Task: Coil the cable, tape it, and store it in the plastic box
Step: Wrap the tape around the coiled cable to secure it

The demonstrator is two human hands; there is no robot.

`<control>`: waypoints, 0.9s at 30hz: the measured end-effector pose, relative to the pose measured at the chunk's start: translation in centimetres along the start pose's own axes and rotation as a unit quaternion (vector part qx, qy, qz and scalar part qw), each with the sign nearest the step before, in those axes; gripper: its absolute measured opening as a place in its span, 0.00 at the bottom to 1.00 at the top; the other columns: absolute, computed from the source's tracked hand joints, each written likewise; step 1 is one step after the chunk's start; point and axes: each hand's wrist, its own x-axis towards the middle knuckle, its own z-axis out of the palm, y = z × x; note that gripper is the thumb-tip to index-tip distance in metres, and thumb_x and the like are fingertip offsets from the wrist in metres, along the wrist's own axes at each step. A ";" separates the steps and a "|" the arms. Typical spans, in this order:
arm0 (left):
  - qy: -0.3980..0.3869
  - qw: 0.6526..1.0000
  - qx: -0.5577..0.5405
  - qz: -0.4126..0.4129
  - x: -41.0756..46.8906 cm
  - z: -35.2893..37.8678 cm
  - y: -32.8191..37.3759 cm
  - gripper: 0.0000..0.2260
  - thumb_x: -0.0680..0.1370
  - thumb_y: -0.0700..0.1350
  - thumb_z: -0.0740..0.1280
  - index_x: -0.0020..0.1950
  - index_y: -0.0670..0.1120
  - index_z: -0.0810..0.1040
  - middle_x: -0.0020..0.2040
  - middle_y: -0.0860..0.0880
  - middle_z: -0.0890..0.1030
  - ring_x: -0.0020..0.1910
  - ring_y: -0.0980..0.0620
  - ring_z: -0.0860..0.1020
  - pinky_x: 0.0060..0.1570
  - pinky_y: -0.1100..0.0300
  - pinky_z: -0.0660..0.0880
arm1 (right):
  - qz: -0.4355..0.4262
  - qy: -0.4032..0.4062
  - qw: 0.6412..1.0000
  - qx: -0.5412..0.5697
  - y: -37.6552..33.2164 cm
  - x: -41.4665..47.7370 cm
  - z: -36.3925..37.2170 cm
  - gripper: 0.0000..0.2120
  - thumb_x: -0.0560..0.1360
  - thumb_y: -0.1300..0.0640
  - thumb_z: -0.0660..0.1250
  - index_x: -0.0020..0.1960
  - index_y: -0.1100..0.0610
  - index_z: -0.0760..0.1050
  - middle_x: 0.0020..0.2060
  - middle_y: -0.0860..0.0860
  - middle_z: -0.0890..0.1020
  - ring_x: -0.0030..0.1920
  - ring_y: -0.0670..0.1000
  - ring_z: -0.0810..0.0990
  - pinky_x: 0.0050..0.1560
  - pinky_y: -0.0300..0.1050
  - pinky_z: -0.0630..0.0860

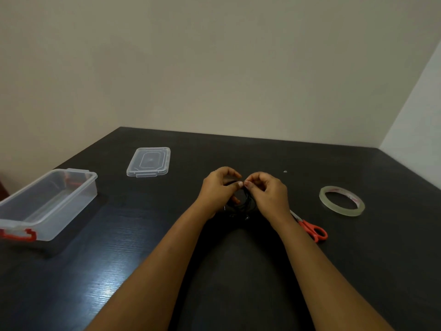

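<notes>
Forearms stretch over the dark table (119, 259); left hand (219, 187) and right hand (267, 192) pinch the coiled black cable (245, 204) at centre, fingertips meeting. Open plastic box (81, 174) stands far left, tape roll (341, 210) right.

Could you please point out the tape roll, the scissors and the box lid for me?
tape roll (343, 210): head view, near wall of the ring.
scissors (306, 226): head view, orange handle by the pivot.
box lid (149, 161): head view, middle of the clear panel.
</notes>
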 end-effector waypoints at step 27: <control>0.007 0.990 -0.129 -0.062 0.1 0.0 0.0 0.10 0.76 0.41 0.68 0.56 0.46 0.74 0.50 0.45 0.82 0.47 0.48 0.82 0.48 0.50 0.81 | 0.152 0.056 0.977 0.140 0.3 0.5 0.3 0.07 0.78 0.59 0.63 0.48 0.55 0.81 0.40 0.52 0.82 0.38 0.47 0.77 0.36 0.40 0.74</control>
